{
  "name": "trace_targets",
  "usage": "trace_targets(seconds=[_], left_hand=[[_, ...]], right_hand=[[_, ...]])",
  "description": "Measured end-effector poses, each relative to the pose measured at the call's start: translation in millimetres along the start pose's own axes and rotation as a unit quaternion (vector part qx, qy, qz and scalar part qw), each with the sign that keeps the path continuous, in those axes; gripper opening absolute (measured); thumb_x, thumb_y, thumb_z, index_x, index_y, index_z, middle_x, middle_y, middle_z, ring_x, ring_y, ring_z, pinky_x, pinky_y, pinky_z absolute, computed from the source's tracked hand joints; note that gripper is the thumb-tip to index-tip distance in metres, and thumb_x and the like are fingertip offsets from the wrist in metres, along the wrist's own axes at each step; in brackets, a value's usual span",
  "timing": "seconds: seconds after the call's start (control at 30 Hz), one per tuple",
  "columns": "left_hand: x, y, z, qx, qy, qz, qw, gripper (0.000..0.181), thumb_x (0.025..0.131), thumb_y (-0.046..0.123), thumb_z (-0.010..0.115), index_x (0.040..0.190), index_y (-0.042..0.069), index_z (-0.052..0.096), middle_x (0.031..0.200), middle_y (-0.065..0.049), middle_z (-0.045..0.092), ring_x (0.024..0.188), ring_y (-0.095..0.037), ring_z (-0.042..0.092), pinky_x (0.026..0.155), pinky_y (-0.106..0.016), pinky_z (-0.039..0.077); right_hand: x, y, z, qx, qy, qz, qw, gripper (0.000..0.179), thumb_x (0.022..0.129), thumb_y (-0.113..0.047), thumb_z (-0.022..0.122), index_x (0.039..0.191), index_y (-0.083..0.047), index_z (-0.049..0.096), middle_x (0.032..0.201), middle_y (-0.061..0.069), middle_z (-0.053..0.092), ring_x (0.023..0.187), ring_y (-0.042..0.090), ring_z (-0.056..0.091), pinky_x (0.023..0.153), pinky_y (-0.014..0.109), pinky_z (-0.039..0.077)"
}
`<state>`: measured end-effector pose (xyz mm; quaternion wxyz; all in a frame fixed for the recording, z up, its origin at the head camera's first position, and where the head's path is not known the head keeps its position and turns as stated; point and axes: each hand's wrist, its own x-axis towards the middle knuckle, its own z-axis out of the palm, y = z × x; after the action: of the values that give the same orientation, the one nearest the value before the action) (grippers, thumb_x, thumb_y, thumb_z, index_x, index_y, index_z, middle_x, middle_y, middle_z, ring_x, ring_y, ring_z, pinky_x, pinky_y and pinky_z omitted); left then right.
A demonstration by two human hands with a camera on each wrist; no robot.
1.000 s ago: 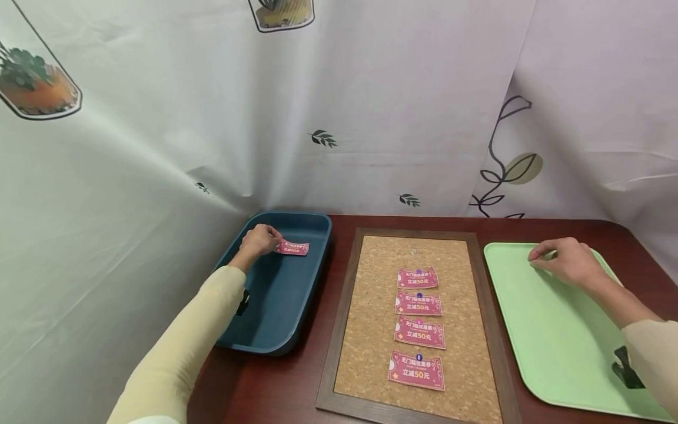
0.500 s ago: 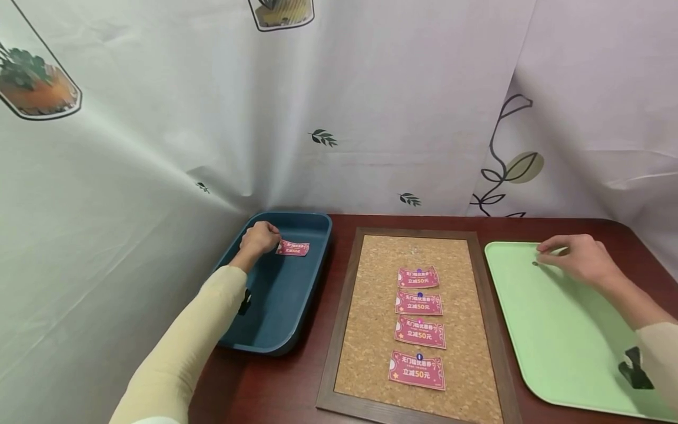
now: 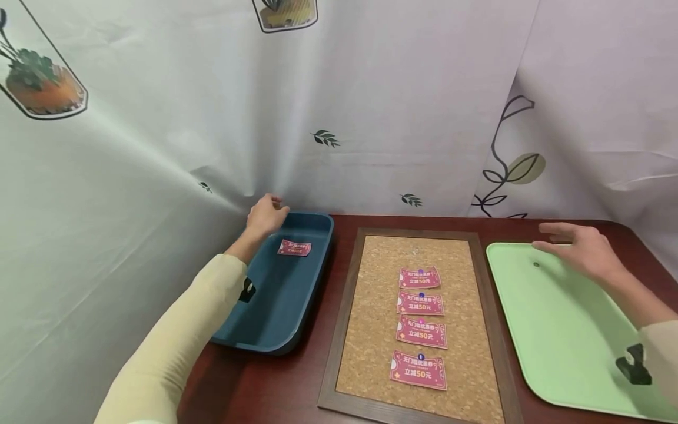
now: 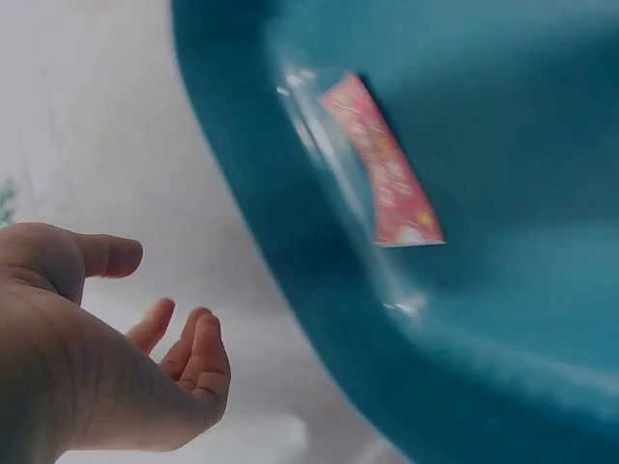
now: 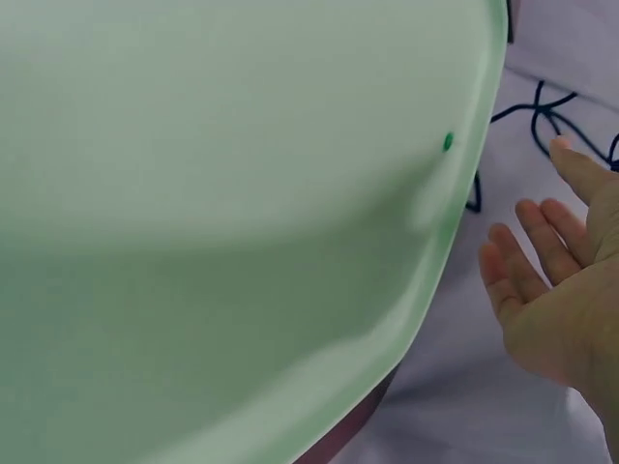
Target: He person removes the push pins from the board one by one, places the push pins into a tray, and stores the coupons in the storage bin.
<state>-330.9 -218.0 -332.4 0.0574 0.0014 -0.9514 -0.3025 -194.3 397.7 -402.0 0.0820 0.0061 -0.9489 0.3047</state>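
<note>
Left hand (image 3: pixel 266 215) and right hand (image 3: pixel 581 248), fingers relaxed and parted.
Below and right of the left hand, a pink coupon (image 3: pixel 294 248) reading 立减50元 lies in the blue tray (image 3: pixel 281 300); between the hands, four more coupons (image 3: pixel 421 334) headed 无门槛优惠券 line the corkboard (image 3: pixel 368 318); just below the right hand's thumb, a small dark disc (image 3: pixel 536 265) sits in the green tray (image 3: pixel 556 335).
</note>
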Motion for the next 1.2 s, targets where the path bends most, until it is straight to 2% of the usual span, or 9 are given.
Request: trace_targets(seconds=[0.1,0.2,0.3,0.37,0.43,0.53,0.63,0.97,1.2], left_hand=[[-0.6,14.5,-1.6,-0.013,0.003,0.018,0.9997,0.053,0.111,0.032,0.056,0.154,0.002,0.047,0.155,-0.023,0.051,0.14,-0.04,0.05,0.116,-0.057,0.038],[-3.7,27.4,-2.4,-0.024,-0.005,0.032,0.9992,0.062,0.111,0.039,0.055,0.159,0.003,0.041,0.16,-0.022,0.046,0.144,-0.04,0.046,0.118,-0.058,0.035],[-7.4,38.0,-0.6,-0.034,-0.015,0.048,0.9982,0.068,0.111,0.044,0.055,0.162,0.003,0.037,0.163,-0.021,0.043,0.148,-0.039,0.043,0.12,-0.058,0.032],[-9.1,43.7,2.2,-0.037,-0.022,0.061,0.9972,0.07,0.11,0.045,0.056,0.163,0.003,0.036,0.164,-0.021,0.042,0.149,-0.038,0.042,0.12,-0.058,0.032],[-11.4,49.1,6.1,-0.037,-0.03,0.073,0.9962,0.071,0.11,0.046,0.056,0.163,0.003,0.035,0.164,-0.02,0.042,0.15,-0.037,0.042,0.12,-0.057,0.033],[-15.7,57.8,13.6,-0.04,-0.048,0.081,0.9948,0.074,0.109,0.047,0.058,0.164,0.005,0.034,0.166,-0.018,0.041,0.15,-0.036,0.042,0.119,-0.056,0.036],[-21.4,67.3,21.1,-0.045,-0.064,0.084,0.9934,0.075,0.108,0.047,0.061,0.165,0.007,0.033,0.167,-0.016,0.039,0.151,-0.035,0.042,0.118,-0.056,0.038],[-37.9,91.3,46.4,-0.049,-0.117,0.109,0.986,0.076,0.107,0.048,0.061,0.167,0.011,0.032,0.168,-0.011,0.039,0.15,-0.031,0.044,0.117,-0.053,0.04],[-47.6,102.5,65.5,-0.049,-0.142,0.113,0.9822,0.073,0.106,0.046,0.064,0.164,0.011,0.037,0.164,-0.012,0.045,0.146,-0.031,0.049,0.115,-0.051,0.043]], right_hand=[[1.7,-10.6,2.9,0.012,-0.01,-0.002,0.9999,0.069,0.103,-0.039,0.071,0.151,0.008,0.051,0.141,0.042,0.053,0.123,0.063,0.055,0.089,0.058,0.048],[2.6,-22.9,8.2,0.024,-0.025,-0.012,0.9993,0.074,0.103,-0.039,0.071,0.155,0.008,0.045,0.147,0.043,0.047,0.124,0.064,0.054,0.093,0.071,0.044],[3.3,-34.3,15.3,0.027,-0.035,-0.024,0.9987,0.076,0.102,-0.039,0.073,0.155,0.007,0.045,0.15,0.041,0.047,0.126,0.062,0.055,0.09,0.06,0.053],[4.0,-41.0,20.0,0.034,-0.044,-0.032,0.9979,0.076,0.102,-0.037,0.074,0.155,0.008,0.044,0.151,0.041,0.046,0.128,0.062,0.053,0.09,0.058,0.053],[4.4,-48.0,24.1,0.042,-0.05,-0.036,0.9972,0.077,0.102,-0.038,0.074,0.156,0.006,0.044,0.152,0.039,0.046,0.13,0.061,0.052,0.091,0.059,0.053],[5.1,-58.2,29.8,0.058,-0.063,-0.042,0.9955,0.077,0.102,-0.037,0.074,0.157,0.007,0.043,0.153,0.039,0.045,0.132,0.062,0.049,0.098,0.071,0.045],[5.9,-69.1,36.7,0.065,-0.072,-0.05,0.9941,0.077,0.102,-0.037,0.074,0.157,0.006,0.042,0.154,0.037,0.045,0.134,0.061,0.049,0.101,0.073,0.043],[7.9,-100.4,71.2,0.064,-0.094,-0.08,0.9903,0.074,0.101,-0.034,0.075,0.156,0.006,0.045,0.155,0.035,0.046,0.136,0.058,0.047,0.101,0.071,0.046],[10.6,-117.3,92.1,0.082,-0.103,-0.092,0.987,0.066,0.101,-0.027,0.077,0.151,0.006,0.051,0.146,0.033,0.057,0.129,0.051,0.056,0.099,0.064,0.05]])
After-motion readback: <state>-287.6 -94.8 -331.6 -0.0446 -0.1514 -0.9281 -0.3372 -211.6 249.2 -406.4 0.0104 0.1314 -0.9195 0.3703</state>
